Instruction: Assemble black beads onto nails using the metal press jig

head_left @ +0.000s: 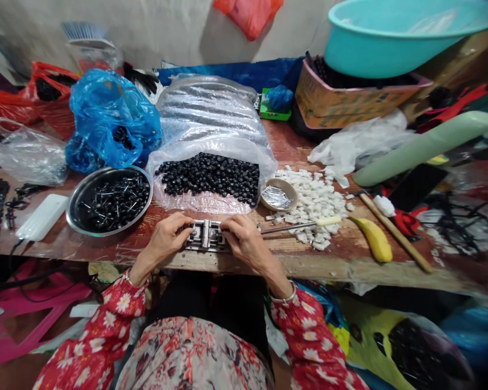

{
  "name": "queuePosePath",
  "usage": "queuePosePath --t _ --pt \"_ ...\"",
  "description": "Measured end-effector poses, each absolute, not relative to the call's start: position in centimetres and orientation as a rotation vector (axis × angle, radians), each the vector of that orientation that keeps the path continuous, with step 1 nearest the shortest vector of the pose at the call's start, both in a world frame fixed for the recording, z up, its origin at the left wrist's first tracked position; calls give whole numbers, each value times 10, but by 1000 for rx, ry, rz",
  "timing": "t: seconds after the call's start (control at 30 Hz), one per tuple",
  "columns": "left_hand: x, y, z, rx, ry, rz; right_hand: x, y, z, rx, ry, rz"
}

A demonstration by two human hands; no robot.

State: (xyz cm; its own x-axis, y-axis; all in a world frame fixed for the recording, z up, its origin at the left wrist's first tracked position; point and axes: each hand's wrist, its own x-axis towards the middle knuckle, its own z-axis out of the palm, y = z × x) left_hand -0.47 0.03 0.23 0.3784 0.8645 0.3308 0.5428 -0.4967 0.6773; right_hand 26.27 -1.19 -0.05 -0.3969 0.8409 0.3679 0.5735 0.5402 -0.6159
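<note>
A small metal jig [206, 236] with a raised crossbar lies at the table's front edge. At its left end, my left hand [169, 237] is closed, thumb and forefinger pinched near the frame. My right hand [246, 239] curls over the right end in a similar pinch. Whatever small pieces the fingertips hold are hidden. Just behind the jig, a clear plastic bag [211, 201] lies open, spilling small round black parts [211, 176]. To the left, a steel bowl [70, 214] holds black parts with metal pins. A small bowl [295, 197] of metal pins [277, 197] stands right of the bag.
White plastic pieces [315, 200] are heaped at the right, with a thin metal rod [288, 228] across them. Farther right lie a yellow banana-shaped object [374, 239] and a wooden-handled tool [396, 233]. A white power bank [44, 216] and a blue bag [109, 119] sit left.
</note>
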Motion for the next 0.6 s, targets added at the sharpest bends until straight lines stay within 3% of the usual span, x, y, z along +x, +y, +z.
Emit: queuePosePath --t 0.6 --pt "7 1 6 2184 1467 782 250 -5 -1 -1349 -2223 373"
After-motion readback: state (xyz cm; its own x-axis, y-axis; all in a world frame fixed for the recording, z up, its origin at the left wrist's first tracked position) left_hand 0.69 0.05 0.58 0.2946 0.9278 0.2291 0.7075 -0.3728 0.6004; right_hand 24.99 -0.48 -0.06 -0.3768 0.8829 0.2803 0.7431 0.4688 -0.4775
